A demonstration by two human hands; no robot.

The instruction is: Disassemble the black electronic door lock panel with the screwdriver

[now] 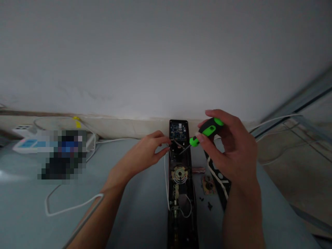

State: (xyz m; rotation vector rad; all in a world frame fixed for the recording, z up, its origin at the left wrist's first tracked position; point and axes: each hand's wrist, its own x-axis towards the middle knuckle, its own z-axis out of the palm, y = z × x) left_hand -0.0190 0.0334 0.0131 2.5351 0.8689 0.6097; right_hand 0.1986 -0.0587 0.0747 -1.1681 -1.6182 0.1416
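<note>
A long black door-lock body (181, 193) lies open on the grey table, with a blue circuit board (178, 132) at its far end and a brass gear part (179, 174) in the middle. My right hand (230, 148) is closed round a green and black screwdriver (207, 130), whose tip points down-left into the lock near the board. My left hand (147, 152) rests at the lock's left edge beside the board, fingertips pinched together at a thin wire; what they hold is too small to name.
A white cable (70, 207) loops across the table (140, 214) at the left. A power strip (23, 130) and a blurred-out object (62, 154) sit at the back left. A small metal plate (208, 185) and loose screws (209, 205) lie right of the lock. A white wall (166, 58) stands behind.
</note>
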